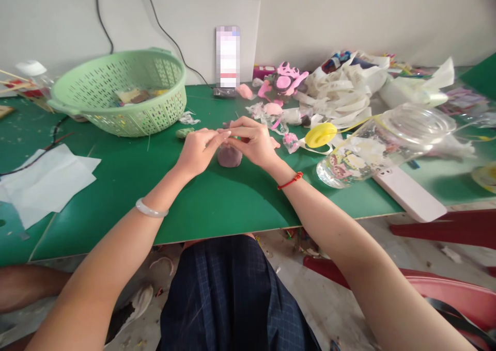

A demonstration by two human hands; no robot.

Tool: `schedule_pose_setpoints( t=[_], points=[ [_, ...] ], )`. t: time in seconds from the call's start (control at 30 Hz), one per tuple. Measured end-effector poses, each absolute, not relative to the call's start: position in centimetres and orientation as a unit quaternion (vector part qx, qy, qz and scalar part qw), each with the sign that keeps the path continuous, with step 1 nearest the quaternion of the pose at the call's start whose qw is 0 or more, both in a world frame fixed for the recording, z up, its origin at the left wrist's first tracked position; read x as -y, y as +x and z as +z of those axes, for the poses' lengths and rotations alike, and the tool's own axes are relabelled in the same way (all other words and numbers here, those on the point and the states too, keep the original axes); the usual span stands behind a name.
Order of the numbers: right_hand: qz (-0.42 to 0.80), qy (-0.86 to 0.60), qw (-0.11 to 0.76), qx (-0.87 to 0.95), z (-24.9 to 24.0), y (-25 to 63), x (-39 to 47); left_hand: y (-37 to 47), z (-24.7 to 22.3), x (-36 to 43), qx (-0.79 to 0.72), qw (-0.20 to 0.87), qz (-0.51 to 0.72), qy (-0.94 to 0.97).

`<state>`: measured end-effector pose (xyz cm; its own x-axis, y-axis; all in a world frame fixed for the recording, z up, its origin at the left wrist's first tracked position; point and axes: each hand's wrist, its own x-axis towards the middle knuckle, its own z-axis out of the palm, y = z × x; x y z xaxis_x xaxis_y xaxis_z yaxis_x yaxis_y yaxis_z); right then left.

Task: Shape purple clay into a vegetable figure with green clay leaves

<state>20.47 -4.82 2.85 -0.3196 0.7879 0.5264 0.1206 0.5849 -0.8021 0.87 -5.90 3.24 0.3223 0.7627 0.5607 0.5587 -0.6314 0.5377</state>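
Observation:
A mauve clay figure [229, 156] stands on the green table, its rounded base showing below my fingers and a bit of its top above them. My left hand [199, 148] reaches it from the left, closed, with thumb and fingertips pinched together at its upper part. From the right, my right hand [253, 140] is also closed, its fingers bent over the same spot and meeting the left fingertips. The exact contact is hidden behind the fingers. A small green lump [183, 133] lies just left of my left hand.
A green perforated basket [135, 118] holding small items stands at back left, white sheets [54, 180] before it. A phone [228, 57] leans on the wall. Pink clay pieces [287, 80], crumpled white strips [341, 95], a clear jar [383, 139] and another phone [411, 193] lie right.

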Motion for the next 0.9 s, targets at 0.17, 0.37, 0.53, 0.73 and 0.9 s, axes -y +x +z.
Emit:
schedule_pose_setpoints(
  t=[0.17,0.37,0.53,0.73,0.9],
  points=[
    [0.325,-0.312,0.494,0.744,2.5,20.5,4.5,0.9,3.7,6.0,-0.417,0.115,0.42,0.798],
    [0.251,-0.286,0.465,0.799,1.4,20.5,3.8,0.5,3.5,5.7,-0.408,0.062,0.388,0.824],
    [0.18,-0.294,0.451,0.823,1.0,20.8,3.4,0.4,3.6,5.8,-0.403,0.048,0.368,0.837],
    [0.236,-0.33,0.487,0.774,1.4,20.8,3.4,0.6,4.0,6.0,-0.44,0.121,0.409,0.79],
    [0.333,-0.36,0.506,0.71,1.9,20.6,3.6,0.2,3.3,5.4,-0.439,0.147,0.417,0.782]
  ],
)
